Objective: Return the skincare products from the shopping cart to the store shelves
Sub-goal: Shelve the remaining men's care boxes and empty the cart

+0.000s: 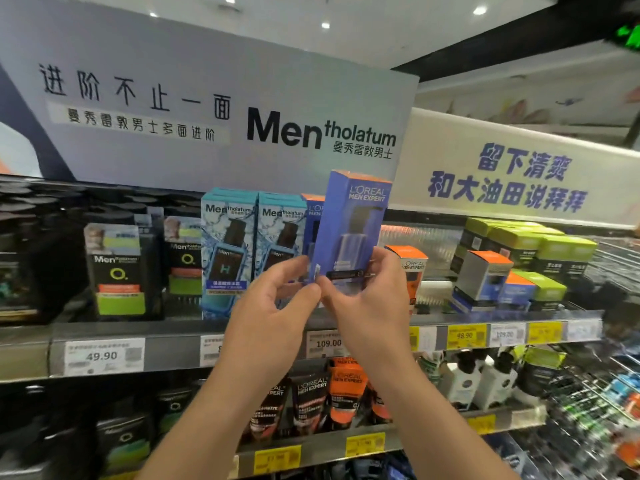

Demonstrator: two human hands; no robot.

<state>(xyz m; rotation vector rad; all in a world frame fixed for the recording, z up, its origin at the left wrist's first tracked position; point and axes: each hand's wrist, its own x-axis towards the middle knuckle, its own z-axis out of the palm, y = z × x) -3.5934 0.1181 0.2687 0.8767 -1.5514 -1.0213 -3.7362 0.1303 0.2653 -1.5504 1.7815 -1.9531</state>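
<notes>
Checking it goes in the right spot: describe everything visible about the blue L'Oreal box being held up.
The blue L'Oreal box is a tall cardboard carton with an orange top edge, "L'OREAL MEN EXPERT" in pale letters and a pump bottle pictured on its front. It is upright, leaning slightly right, held in front of the upper shelf. The left hand pinches its lower left edge; the right hand grips its lower part.
</notes>
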